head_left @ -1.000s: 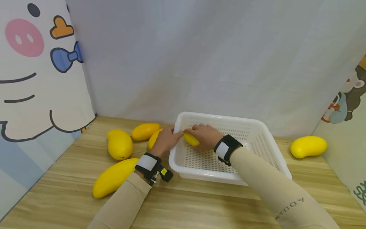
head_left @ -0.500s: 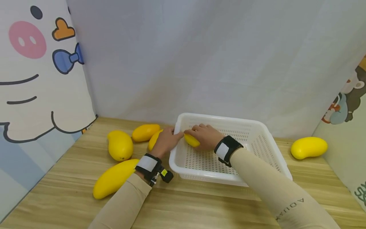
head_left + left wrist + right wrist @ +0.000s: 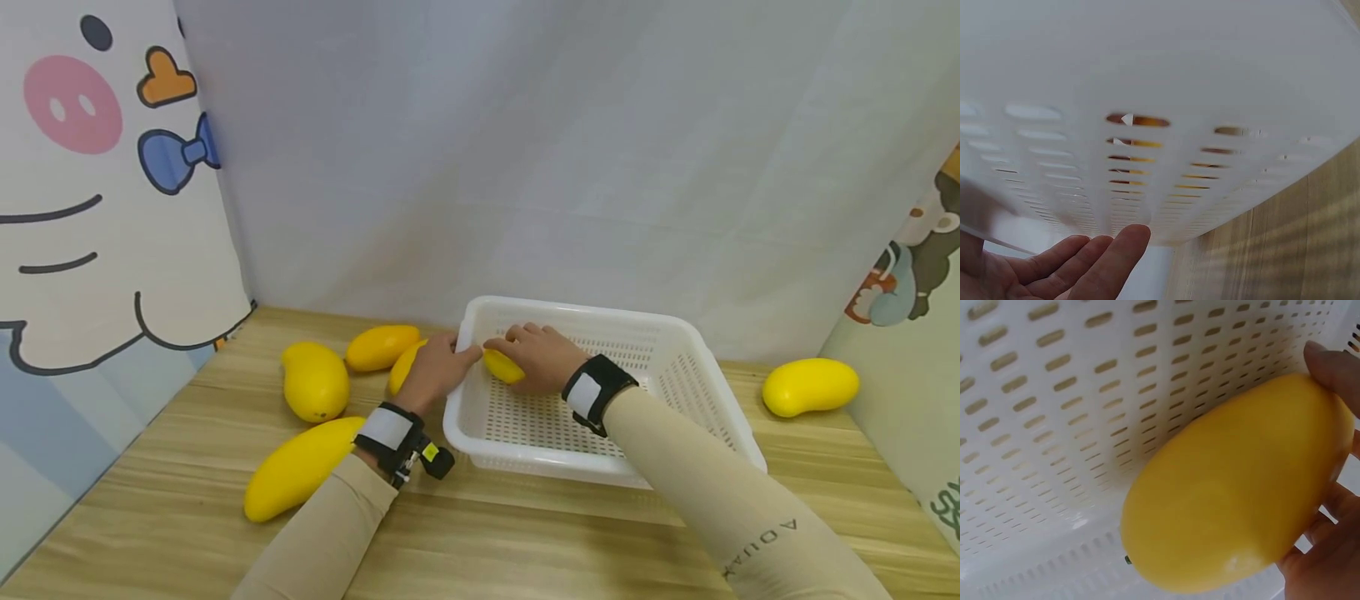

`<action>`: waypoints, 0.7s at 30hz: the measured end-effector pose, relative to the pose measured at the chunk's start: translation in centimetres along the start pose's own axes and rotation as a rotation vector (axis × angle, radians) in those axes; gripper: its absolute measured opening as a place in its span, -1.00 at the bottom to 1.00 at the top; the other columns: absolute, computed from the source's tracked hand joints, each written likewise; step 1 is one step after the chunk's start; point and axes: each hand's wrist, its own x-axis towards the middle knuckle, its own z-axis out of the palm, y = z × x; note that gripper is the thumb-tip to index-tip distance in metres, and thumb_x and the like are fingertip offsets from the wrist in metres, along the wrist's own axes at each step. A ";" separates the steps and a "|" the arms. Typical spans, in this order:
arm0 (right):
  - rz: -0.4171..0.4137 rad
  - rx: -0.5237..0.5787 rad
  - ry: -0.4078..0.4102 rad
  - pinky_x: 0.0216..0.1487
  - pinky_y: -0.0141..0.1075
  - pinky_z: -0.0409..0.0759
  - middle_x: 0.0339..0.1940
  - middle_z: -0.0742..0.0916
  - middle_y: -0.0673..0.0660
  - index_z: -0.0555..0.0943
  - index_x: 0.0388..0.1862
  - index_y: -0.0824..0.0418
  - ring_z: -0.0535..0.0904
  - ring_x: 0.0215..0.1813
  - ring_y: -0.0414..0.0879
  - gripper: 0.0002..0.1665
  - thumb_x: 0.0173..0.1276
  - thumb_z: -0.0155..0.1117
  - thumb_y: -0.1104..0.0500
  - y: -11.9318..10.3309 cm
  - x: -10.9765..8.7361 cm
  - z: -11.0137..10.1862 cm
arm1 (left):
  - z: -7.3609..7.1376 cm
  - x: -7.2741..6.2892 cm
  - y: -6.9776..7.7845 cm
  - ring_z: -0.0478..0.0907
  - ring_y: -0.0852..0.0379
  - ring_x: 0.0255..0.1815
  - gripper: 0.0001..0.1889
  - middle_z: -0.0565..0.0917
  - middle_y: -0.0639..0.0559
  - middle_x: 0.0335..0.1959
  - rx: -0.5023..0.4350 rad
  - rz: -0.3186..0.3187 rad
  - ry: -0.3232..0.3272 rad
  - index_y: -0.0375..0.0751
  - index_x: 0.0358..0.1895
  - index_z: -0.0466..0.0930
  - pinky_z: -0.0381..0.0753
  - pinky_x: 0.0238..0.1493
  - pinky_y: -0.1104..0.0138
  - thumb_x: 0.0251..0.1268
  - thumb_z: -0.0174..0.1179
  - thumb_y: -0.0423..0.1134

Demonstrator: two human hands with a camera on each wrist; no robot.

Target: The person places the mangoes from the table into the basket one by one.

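My right hand is inside a white plastic basket and holds a yellow mango near its left wall. In the right wrist view the mango lies close to the slotted basket wall, with the thumb over one end and the fingers along its far side. My left hand grips the basket's left rim, thumb at the top edge. Its fingers reach along the slotted outer wall in the left wrist view, and yellow shows through the slots there.
Left of the basket lie several more mangoes: a rounded one, a long one, one at the back and one partly behind my left hand. Another mango rests at the right by the wall. A pale curtain hangs behind.
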 end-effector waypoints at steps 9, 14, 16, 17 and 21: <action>0.011 0.006 -0.002 0.24 -0.02 0.50 0.17 0.63 0.13 0.40 0.51 0.00 0.52 0.14 0.04 -0.15 0.27 0.49 -0.08 0.2 0.0 0.1 | 0.1 0.0 0.0 0.73 -0.18 -0.11 -0.55 0.68 -0.25 -0.01 -0.006 -0.005 -0.004 -0.32 0.25 0.51 0.76 -0.30 0.14 0.47 0.10 -0.08; 0.019 0.018 0.005 0.21 -0.01 0.51 0.16 0.64 0.14 0.42 0.49 0.02 0.53 0.12 0.05 -0.17 0.28 0.46 -0.10 0.2 0.0 -0.1 | 0.1 0.0 0.0 0.73 -0.18 -0.12 -0.55 0.68 -0.25 -0.01 -0.011 -0.009 -0.010 -0.32 0.25 0.51 0.76 -0.32 0.14 0.47 0.09 -0.08; 0.028 0.021 0.010 0.19 -0.02 0.52 0.15 0.65 0.12 0.42 0.50 0.01 0.54 0.12 0.05 -0.19 0.30 0.42 -0.12 0.2 0.1 -0.1 | 0.1 0.0 0.0 0.73 -0.17 -0.13 -0.55 0.69 -0.25 -0.01 -0.007 -0.009 -0.010 -0.32 0.24 0.51 0.76 -0.32 0.15 0.48 0.09 -0.08; 0.034 0.021 0.014 0.19 -0.02 0.52 0.15 0.65 0.12 0.42 0.50 0.01 0.54 0.11 0.05 -0.19 0.31 0.40 -0.14 0.3 0.1 -0.1 | 0.1 0.0 0.0 0.73 -0.17 -0.13 -0.55 0.68 -0.25 -0.01 -0.007 -0.008 -0.011 -0.32 0.24 0.51 0.76 -0.32 0.15 0.48 0.09 -0.09; 0.063 0.025 0.018 0.20 0.00 0.52 0.17 0.65 0.12 0.40 0.51 0.00 0.54 0.14 0.06 -0.21 0.36 0.32 -0.20 0.2 0.2 -0.6 | 0.0 0.1 0.0 0.73 -0.18 -0.12 -0.56 0.68 -0.26 0.00 -0.010 -0.007 -0.007 -0.33 0.24 0.52 0.76 -0.32 0.16 0.47 0.09 -0.10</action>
